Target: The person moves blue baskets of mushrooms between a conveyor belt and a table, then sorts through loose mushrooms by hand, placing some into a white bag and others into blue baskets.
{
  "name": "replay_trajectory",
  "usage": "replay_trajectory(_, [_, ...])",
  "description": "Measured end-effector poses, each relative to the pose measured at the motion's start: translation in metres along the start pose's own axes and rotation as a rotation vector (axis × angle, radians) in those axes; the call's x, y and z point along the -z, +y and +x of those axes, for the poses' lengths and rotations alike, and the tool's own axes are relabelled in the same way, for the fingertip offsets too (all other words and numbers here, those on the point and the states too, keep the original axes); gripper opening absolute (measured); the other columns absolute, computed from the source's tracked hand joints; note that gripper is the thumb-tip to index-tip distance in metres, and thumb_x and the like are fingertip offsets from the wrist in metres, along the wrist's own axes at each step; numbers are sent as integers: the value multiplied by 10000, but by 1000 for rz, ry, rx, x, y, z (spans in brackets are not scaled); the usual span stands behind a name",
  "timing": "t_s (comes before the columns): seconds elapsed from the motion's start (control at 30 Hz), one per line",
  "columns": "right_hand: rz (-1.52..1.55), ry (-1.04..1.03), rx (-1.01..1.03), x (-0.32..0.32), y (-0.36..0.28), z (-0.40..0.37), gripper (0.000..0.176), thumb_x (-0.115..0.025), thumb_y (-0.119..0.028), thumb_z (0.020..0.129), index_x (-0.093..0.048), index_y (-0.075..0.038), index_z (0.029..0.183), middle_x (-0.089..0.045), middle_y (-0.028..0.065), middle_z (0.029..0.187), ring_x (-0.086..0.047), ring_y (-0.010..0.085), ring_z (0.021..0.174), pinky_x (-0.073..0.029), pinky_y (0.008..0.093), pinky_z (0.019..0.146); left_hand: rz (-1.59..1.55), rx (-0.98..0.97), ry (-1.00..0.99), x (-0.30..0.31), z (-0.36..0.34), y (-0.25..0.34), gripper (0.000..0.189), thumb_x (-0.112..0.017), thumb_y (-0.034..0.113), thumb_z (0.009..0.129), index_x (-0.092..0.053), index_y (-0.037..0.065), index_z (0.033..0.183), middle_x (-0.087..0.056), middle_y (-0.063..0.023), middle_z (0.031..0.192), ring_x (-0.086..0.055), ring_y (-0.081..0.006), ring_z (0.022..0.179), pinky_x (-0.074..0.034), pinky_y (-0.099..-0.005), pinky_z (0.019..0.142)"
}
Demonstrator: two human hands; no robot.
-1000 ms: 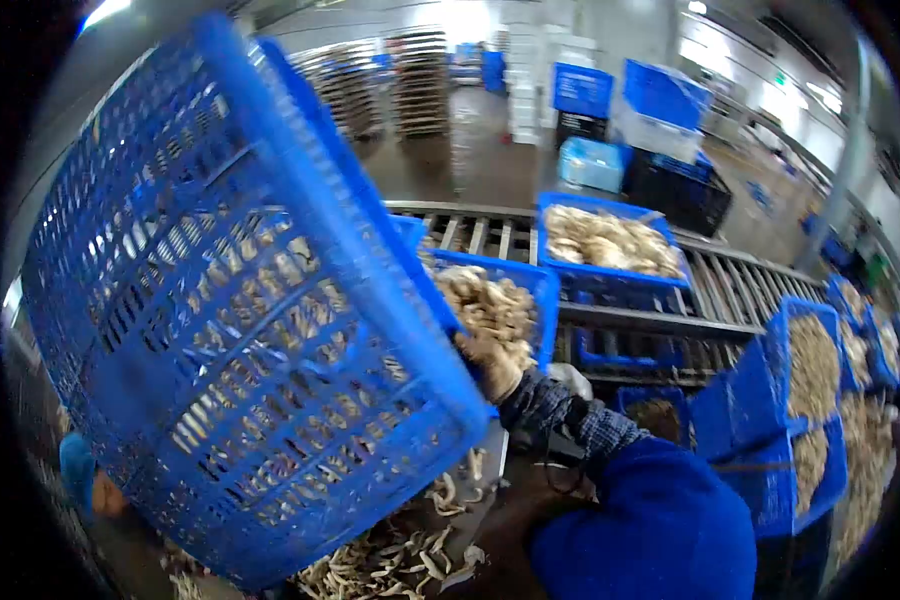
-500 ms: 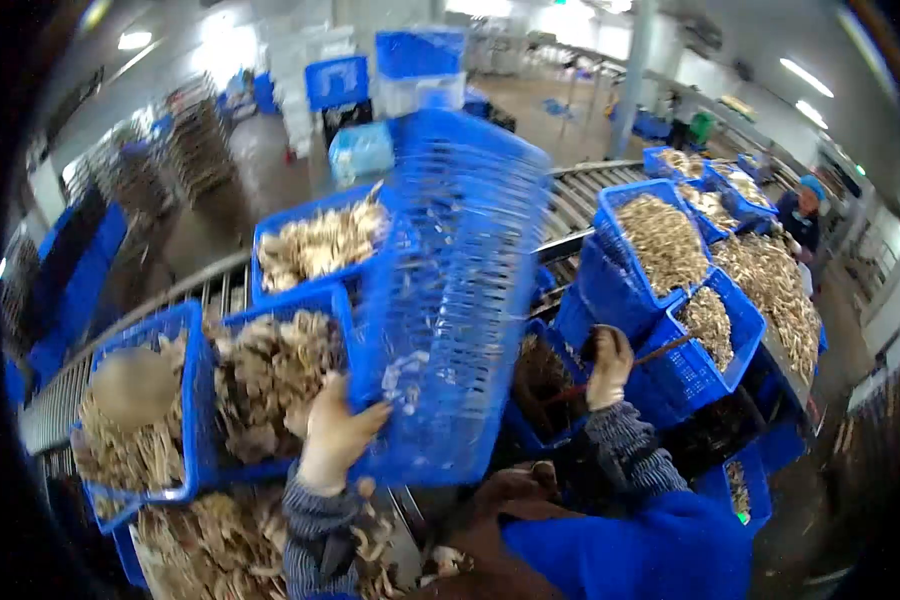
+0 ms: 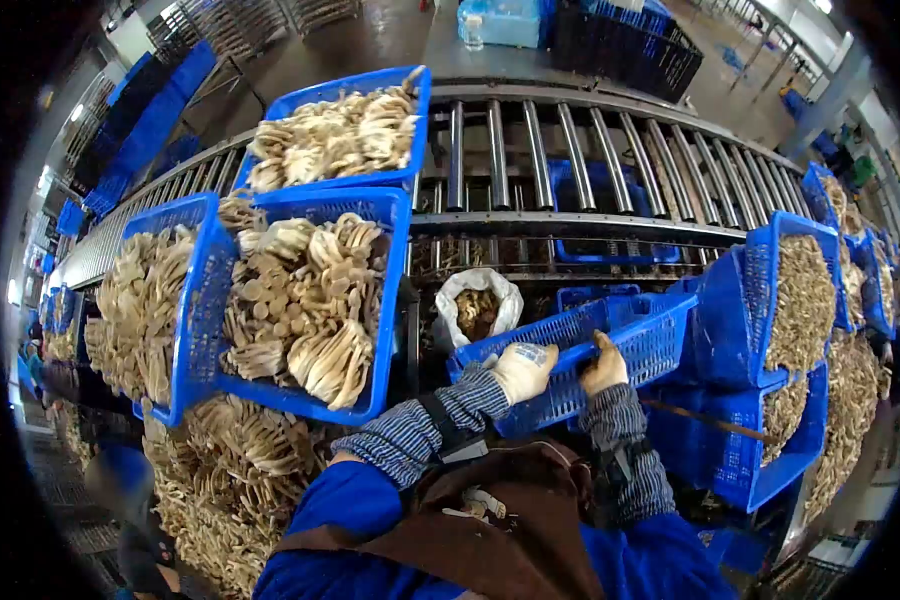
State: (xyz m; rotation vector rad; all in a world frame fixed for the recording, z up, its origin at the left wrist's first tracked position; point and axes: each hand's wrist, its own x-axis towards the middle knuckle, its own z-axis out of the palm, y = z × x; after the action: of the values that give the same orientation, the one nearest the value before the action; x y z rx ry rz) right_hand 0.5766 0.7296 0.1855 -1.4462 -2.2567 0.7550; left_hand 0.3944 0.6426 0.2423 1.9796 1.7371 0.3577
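In front of me a blue plastic crate [image 3: 655,345] with slatted sides lies tilted and low beside the roller conveyor. My left hand [image 3: 526,372], in a white glove, is closed on its near rim. Close by on the same rim, my right hand [image 3: 604,365] is also closed, fingers curled over the edge. Just beyond the crate stands a white sack [image 3: 478,305] with brownish pieces inside. To the left, a blue crate of mushrooms [image 3: 292,310] sits near my left forearm. A thin brown rod [image 3: 710,420] extends rightward from near my right wrist.
The roller conveyor [image 3: 530,155] runs across behind. More mushroom crates stand at left, one [image 3: 335,135] on the rollers. Stacked crates [image 3: 805,300] of small mushrooms rise at right. Loose mushrooms [image 3: 225,490] pile up at lower left, beside another person [image 3: 120,475].
The blue crate, upright in front of me before, is now lower and tilted beside the conveyor. My right hand has come onto its rim beside my left. The view has tipped downward.
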Motion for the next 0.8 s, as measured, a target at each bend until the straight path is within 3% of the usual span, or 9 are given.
replay_trajectory(0.07, [598, 33, -347, -113, 126, 47, 505, -535, -10, 679, -514, -20, 1184, -580, 214, 1124, -541, 332, 1098, -409, 343, 966, 44, -8, 43, -31, 38, -31, 229, -559, 113, 720, -549, 27, 932, -627, -141, 732, -632, -306, 655, -498, -425, 583])
replay_trajectory(0.17, [596, -22, -437, -131, 131, 99, 487, -548, -11, 700, -513, -44, 1184, -575, 202, 1135, -538, 319, 1103, -413, 336, 957, 51, -128, 262, -11, 60, -51, 499, -629, 181, 712, -501, 53, 1177, -547, -144, 1127, -497, -285, 1106, -425, -428, 894])
replay_trajectory(0.27, [787, 4, -628, -148, 122, 122, 459, -546, -10, 723, -508, -38, 1179, -563, 204, 1148, -527, 322, 1113, -414, 336, 953, 23, 1, 332, 9, 48, -63, 514, -645, 214, 733, -499, 42, 1195, -477, -177, 1221, -429, -343, 1174, -373, -463, 963])
replay_trajectory(0.37, [-141, -138, -195, -95, 44, 105, 379, -541, -38, 775, -499, 18, 1148, -582, 171, 1111, -544, 327, 1062, -423, 367, 933, 17, 290, 316, 16, 7, -71, 569, -680, 275, 735, -483, 15, 1201, -406, -237, 1273, -410, -407, 1165, -344, -494, 982])
replay_trajectory(0.43, [1080, -148, -629, -131, 84, 93, 371, -529, -97, 772, -511, 10, 1127, -580, 163, 1091, -541, 320, 1041, -421, 377, 930, -131, 593, 423, 6, -25, -79, 667, -685, 239, 742, -378, -19, 1275, -387, -258, 1275, -404, -393, 1177, -331, -479, 997])
replay_trajectory(0.5, [1671, -137, -979, -132, 74, 94, 374, -403, -310, 864, -539, -53, 1099, -572, 102, 1091, -530, 282, 1002, -412, 404, 932, -643, 826, 535, -26, -58, -85, 746, -682, 192, 752, -267, -49, 1323, -393, -250, 1269, -403, -360, 1190, -325, -447, 1007])
replay_trajectory(0.63, [1326, -190, -844, -124, 43, 93, 339, -473, -266, 820, -544, -47, 1069, -574, 95, 1067, -538, 250, 979, -423, 368, 904, -1208, 711, 592, -54, -83, -64, 894, -715, 267, 763, -135, -30, 1374, -346, -231, 1340, -357, -311, 1253, -273, -392, 1057])
replay_trajectory(0.73, [1428, -160, -1134, -146, 18, 124, 261, -447, -298, 817, -539, -79, 926, -563, 75, 1064, -511, 248, 965, -393, 401, 914, -1021, 831, 370, -50, -75, -67, 935, -680, 345, 795, -77, -25, 1406, -255, -250, 1411, -270, -320, 1322, -213, -378, 1090])
replay_trajectory(0.8, [1366, -71, -1025, -174, 26, 138, 362, -466, -349, 798, -551, -81, 1026, -559, 89, 1127, -505, 271, 1012, -371, 430, 937, -986, 750, 342, -68, -58, -99, 908, -653, 337, 818, -69, -22, 1413, -219, -258, 1429, -248, -318, 1334, -206, -369, 1094])
